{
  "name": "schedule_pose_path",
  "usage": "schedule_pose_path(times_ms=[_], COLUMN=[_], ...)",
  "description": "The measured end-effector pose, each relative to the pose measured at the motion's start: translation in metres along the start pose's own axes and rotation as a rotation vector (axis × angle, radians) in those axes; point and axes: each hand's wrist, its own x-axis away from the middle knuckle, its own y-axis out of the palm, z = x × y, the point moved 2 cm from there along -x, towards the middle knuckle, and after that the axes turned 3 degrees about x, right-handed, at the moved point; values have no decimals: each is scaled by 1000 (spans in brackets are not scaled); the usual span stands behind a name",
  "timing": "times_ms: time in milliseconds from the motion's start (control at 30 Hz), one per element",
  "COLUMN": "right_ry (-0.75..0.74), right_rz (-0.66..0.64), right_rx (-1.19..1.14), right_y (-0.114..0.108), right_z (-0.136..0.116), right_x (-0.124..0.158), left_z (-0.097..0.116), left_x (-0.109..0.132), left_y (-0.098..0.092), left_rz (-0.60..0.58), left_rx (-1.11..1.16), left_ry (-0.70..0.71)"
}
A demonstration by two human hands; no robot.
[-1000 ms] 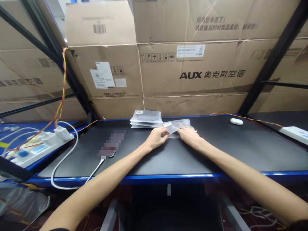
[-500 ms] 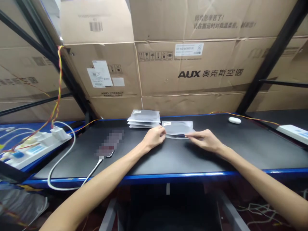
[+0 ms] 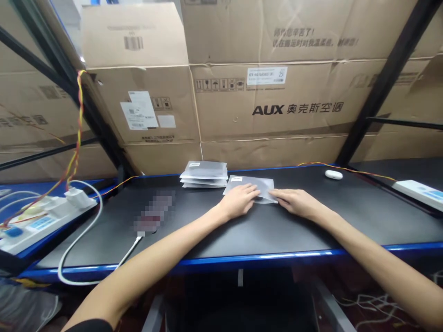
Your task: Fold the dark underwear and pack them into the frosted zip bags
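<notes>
A flat, frosted plastic packet [image 3: 263, 184] with a small white label lies on the dark tabletop in front of me. My left hand [image 3: 239, 201] rests flat on top of it, fingers stretched out together and pointing right. At the packet's right edge is my right hand [image 3: 294, 201], its thumb and fingers closed on the near right corner. Just left of it, a stack of several similar packets [image 3: 205, 171] sits near the back edge of the table.
To the left lie a pixelated phone [image 3: 154, 216] on a white charging cable [image 3: 100, 214] and a crowded power strip [image 3: 44, 216]. A small white case [image 3: 334, 174] sits at the back right, near another white strip [image 3: 420, 193]. Cardboard [image 3: 224, 101] stands behind the table.
My left hand has gone from a curled grip at the packet's left edge to lying flat across it. The packet looks flatter now. My right hand stays at the right edge.
</notes>
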Motion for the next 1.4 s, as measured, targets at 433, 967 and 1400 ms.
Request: schedule_pose_path(times_ms=[433,967,1400], right_ry=[-130,-265,-164], right_rz=[25,185,199], right_rx=[50,-8,-14], right_y=[1,6,-6], right_z=[-21,-36,-10], right_x=[-5,-5,15], left_z=[6,25,-4], left_x=[4,5,14], left_y=[-2,7,-18], left_rz=[5,267,78], left_rx=[28,-241,-349], left_ry=[-81,176,87])
